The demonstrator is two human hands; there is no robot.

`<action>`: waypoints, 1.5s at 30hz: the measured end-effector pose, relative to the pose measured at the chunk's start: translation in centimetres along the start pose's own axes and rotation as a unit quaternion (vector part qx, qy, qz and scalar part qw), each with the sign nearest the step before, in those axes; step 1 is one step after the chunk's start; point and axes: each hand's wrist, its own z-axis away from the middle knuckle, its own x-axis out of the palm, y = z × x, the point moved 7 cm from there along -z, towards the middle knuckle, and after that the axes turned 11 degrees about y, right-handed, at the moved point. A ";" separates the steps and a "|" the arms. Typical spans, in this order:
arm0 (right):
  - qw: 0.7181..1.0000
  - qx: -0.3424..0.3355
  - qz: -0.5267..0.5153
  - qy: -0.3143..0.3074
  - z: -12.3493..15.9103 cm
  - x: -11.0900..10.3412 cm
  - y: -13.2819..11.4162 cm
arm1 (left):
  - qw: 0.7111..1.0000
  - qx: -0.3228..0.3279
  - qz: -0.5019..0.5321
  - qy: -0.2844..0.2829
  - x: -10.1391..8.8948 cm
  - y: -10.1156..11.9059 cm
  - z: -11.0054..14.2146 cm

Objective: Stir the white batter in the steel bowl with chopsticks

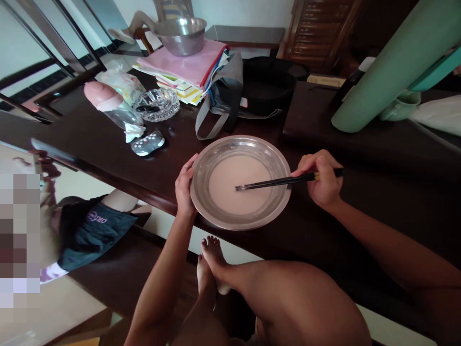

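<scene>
A metal bowl (pixel 201 206) stands at the edge of the dark table and holds a pale, creamy liquid (pixel 234 173). Against the bowl's left side, my left hand (pixel 185 185) grips the rim, its fingers curled round the outside. A pair of black chopsticks (pixel 281 181) is pinched in my right hand (pixel 322 180), just beyond the bowl's right rim. Their tips rest over the middle of the bowl, at the liquid's surface, with some pale stuff on them.
Behind the bowl lie a grey bag (pixel 230 81), a pile of papers with a pink folder (pixel 180 60), and another metal bowl (pixel 183 36) on top. A glass ashtray (pixel 158 103) and a game controller (pixel 147 143) are left. A green cylinder (pixel 382 72) leans at right. Another person sits left.
</scene>
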 end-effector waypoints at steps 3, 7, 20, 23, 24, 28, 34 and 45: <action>0.998 0.010 0.064 -0.010 0.1 0.0 0.3 | 1.000 0.001 -0.004 0.002 0.0 0.0 0.0; 0.999 -0.007 0.019 0.032 -0.1 -0.5 -0.2 | 1.000 0.004 -0.009 0.009 -0.1 0.0 0.0; 0.999 -0.018 0.005 0.044 -0.1 -0.6 -0.3 | 1.000 0.010 -0.022 -0.002 0.0 0.1 -0.1; 1.000 0.016 0.021 0.009 0.1 -0.2 0.3 | 1.000 0.001 -0.008 0.005 -0.1 0.0 -0.1; 0.999 0.022 0.039 -0.005 0.2 0.0 0.4 | 1.000 -0.002 -0.005 0.009 -0.1 -0.1 -0.1; 0.998 -0.008 0.067 0.006 0.1 -0.2 0.0 | 1.000 0.001 -0.012 0.005 0.0 -0.1 -0.1; 1.000 0.005 0.016 -0.016 0.2 0.1 0.2 | 1.000 0.002 -0.016 0.004 -0.1 0.1 0.0; 0.999 0.011 0.032 -0.012 0.2 0.0 0.2 | 1.000 -0.001 -0.005 0.003 0.0 -0.1 0.0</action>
